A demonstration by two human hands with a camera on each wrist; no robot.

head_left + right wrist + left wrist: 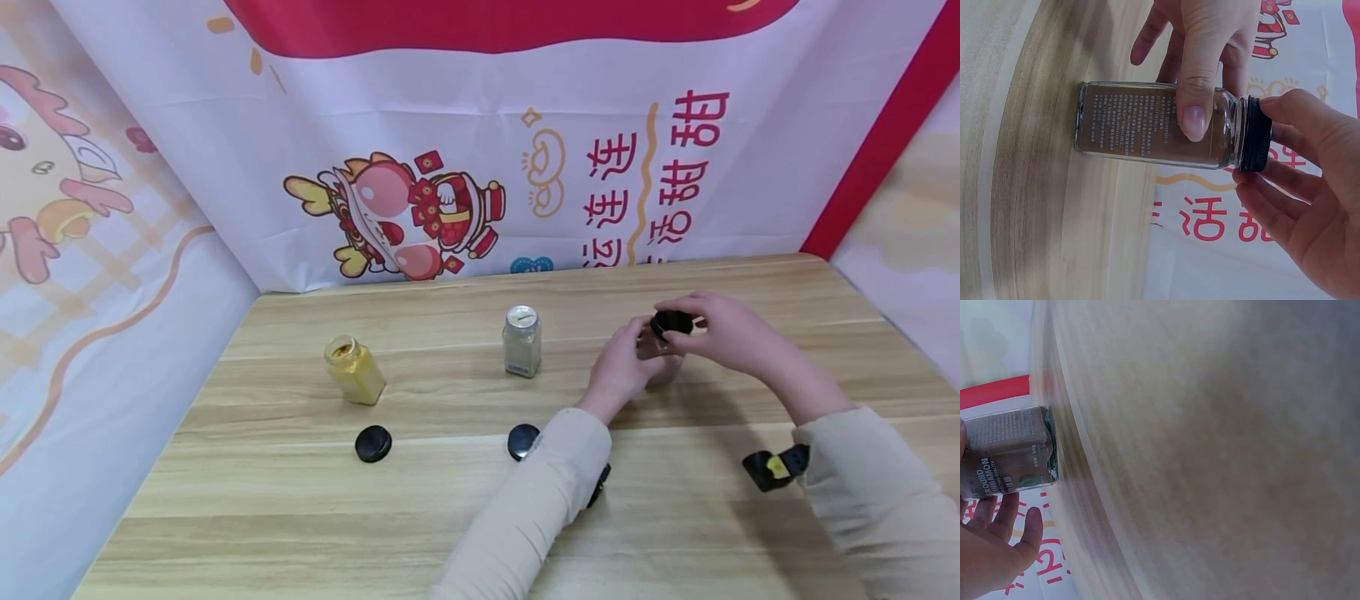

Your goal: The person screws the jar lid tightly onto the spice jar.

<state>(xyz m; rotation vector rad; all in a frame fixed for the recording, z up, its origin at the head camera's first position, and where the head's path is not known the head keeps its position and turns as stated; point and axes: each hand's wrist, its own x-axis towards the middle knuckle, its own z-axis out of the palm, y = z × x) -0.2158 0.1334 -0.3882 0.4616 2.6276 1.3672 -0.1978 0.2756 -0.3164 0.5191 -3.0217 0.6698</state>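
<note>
A glass spice jar of brown ground cinnamon [1141, 125] stands on the table at the right. My left hand [624, 360] grips its body, thumb across the printed back label in the right wrist view. My right hand [731, 333] pinches the jar's black screw lid [1256, 134] between thumb and fingers, and the lid sits on the jar's neck. In the left wrist view the front label of the cinnamon jar [1007, 453] shows above the spread fingers.
An uncapped jar of yellow powder [357, 373] stands at the left, a black lid [372, 443] in front of it. Mid-table is a jar with a silvery top [522, 342]. Another black lid [522, 442] lies near my left sleeve. A printed cloth [450, 108] hangs behind the table.
</note>
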